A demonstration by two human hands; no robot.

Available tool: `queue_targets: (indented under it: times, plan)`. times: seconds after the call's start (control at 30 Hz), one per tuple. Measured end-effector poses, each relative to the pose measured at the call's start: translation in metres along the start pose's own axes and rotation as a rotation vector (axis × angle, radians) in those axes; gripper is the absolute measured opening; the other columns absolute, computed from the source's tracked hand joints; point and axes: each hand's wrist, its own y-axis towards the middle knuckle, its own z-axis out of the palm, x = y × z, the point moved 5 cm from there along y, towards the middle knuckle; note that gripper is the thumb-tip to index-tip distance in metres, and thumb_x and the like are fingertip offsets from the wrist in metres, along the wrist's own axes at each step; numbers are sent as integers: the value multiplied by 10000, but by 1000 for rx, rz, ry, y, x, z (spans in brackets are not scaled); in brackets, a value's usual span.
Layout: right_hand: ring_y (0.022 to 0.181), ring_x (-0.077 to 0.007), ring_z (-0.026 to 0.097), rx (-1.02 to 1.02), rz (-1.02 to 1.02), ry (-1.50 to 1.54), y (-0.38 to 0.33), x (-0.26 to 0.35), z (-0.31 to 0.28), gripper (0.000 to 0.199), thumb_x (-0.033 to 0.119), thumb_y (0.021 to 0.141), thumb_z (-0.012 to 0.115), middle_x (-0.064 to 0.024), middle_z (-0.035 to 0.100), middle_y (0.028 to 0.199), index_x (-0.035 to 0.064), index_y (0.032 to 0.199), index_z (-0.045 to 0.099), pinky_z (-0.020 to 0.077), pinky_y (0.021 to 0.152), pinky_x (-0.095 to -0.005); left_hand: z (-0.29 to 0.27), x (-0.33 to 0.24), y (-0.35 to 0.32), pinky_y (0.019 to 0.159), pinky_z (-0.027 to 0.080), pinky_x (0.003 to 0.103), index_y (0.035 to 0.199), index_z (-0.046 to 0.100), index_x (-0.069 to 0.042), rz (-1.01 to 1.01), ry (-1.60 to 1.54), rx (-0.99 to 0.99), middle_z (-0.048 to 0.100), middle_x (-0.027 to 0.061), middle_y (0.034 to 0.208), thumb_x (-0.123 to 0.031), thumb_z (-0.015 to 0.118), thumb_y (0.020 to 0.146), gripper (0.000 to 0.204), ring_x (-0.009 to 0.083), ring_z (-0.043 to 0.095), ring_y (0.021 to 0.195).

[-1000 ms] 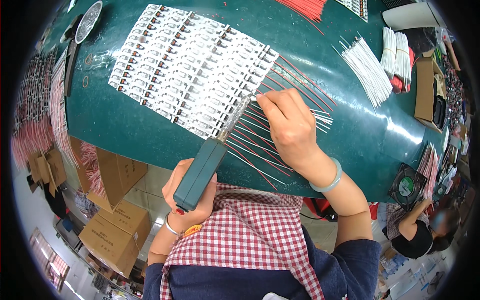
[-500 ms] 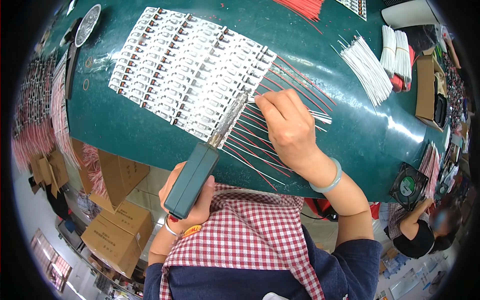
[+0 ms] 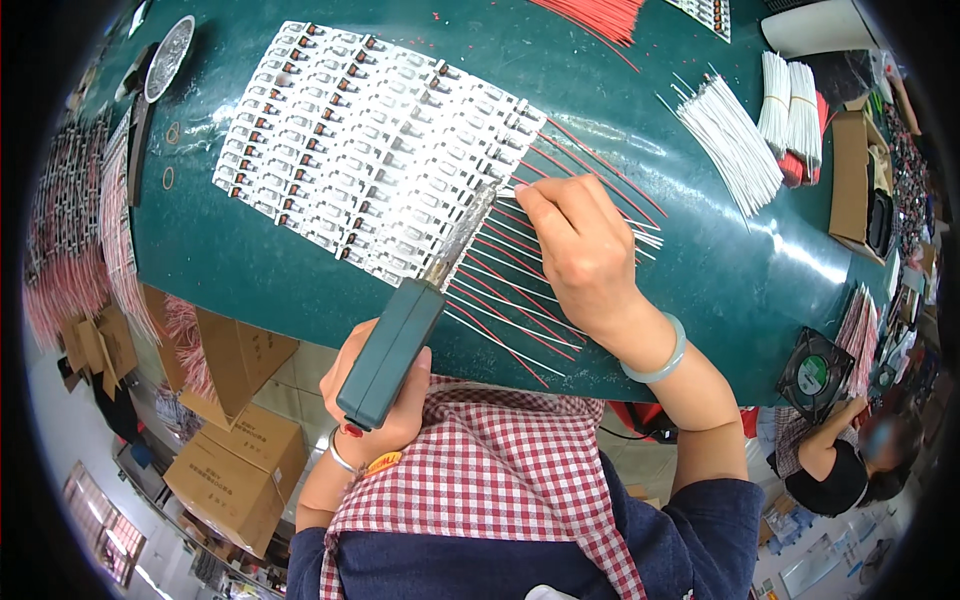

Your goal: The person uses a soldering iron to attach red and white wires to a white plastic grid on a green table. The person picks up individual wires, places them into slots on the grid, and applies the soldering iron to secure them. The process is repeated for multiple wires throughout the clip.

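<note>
Checked apron (image 3: 500, 470) at bottom, forearms coming up from it. Left hand (image 3: 385, 400) wrapped tight round green iron (image 3: 392, 350), handle angled up-right, metal tip (image 3: 470, 225) resting on right edge of board panel (image 3: 370, 150). Right hand (image 3: 580, 245) just beside tip, fingers (image 3: 535, 205) pinched shut on one wire end, pressing it to panel edge. Red and white wires (image 3: 510, 300) fanned across green table (image 3: 250, 260) under that hand, free ends trailing toward near table rim.

Progress, judged: wires fixed only along right edge of panel, about a dozen already lying in a row there; joint at tip in hand now. Can't tell whether rest of panel needs wires; most of it shows none attached.

Further off: white wire bundle (image 3: 735, 145) right of centre, red wire bundle (image 3: 600, 15) at far edge, plenty unused. Metal dish (image 3: 168, 45) far left. Red-wired strips (image 3: 60, 230) hanging off left side, maybe finished ones. Cartons (image 3: 235, 470) on floor lower left. Another person (image 3: 840, 460) seated lower right, small fan (image 3: 812, 372) near table rim there.
</note>
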Motion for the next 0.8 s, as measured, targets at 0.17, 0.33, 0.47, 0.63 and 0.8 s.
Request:
queue_targets:
  times: [0.17,0.33,0.47,0.63,0.8]
  plan:
    - [754,-244,600,0,-13,-15,0,2,0,283,-55,674,644,-100,632,874,-36,954,671,503,632,-337,2,1,0,642,545,298,953,683,53,-25,-12,14,677,172,935,36,728,721,237,265,688,749]
    - [764,-244,602,20,-16,-22,3,3,0,304,-49,654,637,-102,633,878,-39,956,672,507,634,-338,4,-1,3,616,533,295,927,679,53,-27,11,8,663,156,894,41,731,710,224,254,673,712]
    - [769,-244,603,27,-10,-30,2,2,1,302,-46,656,637,-103,634,881,-40,956,674,510,638,-336,3,-5,6,595,524,291,912,677,51,6,35,13,654,150,867,41,732,698,222,246,664,690]
    - [773,-237,596,24,-33,-45,1,3,1,291,-32,658,641,-103,627,881,-48,948,670,511,637,-323,0,3,-2,574,519,296,910,682,45,-4,19,11,653,151,855,39,734,692,224,247,662,673]
    - [767,-243,603,23,-10,-36,0,3,2,298,-49,662,638,-104,635,885,-44,958,672,511,643,-334,0,0,-2,591,532,299,907,684,42,-21,13,-7,662,155,870,31,738,701,213,252,668,678]
